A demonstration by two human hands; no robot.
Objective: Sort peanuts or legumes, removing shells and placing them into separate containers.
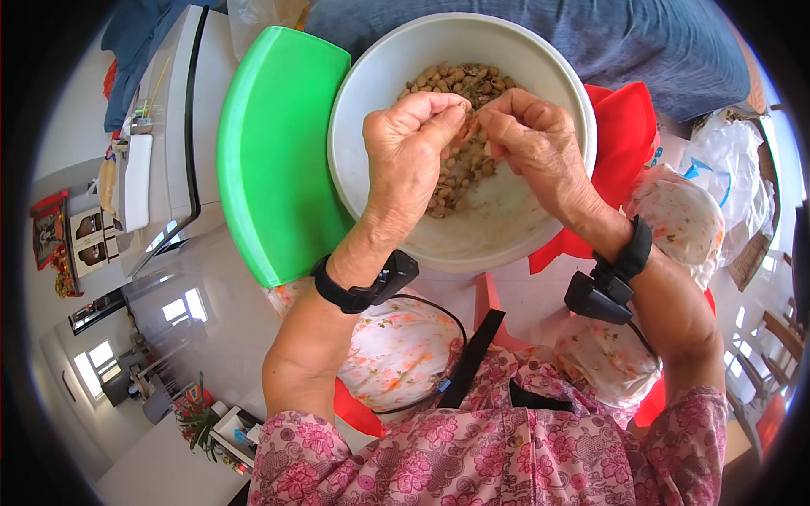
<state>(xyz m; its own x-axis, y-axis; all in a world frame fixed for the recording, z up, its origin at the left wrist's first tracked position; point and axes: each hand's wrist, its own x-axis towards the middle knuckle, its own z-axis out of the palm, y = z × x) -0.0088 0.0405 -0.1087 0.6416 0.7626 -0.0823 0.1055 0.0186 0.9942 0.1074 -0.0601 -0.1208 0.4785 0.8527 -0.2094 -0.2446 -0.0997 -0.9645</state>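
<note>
Before me stands a pale round plastic basin (538, 47), with unshelled peanuts (490, 79) heaped along its far side and trailing towards the middle. Both hands are over it, fingertips almost meeting. Between thumb and forefinger, my left hand (414, 142) pinches a small pale piece that looks like a peanut (464, 107). My right hand (531, 136) has its thumb and fingers closed at a brownish scrap, perhaps peanut shell (471, 128); the fingers partly hide it. Black devices are strapped to both wrists.
A green plastic seat (285, 158) adjoins the basin's left side. Something red (623, 129) lies at its right, near clear plastic bags (728, 158). Behind is furniture under blue cloth (633, 44). A black cable (436, 303) runs from the left wrist across my lap.
</note>
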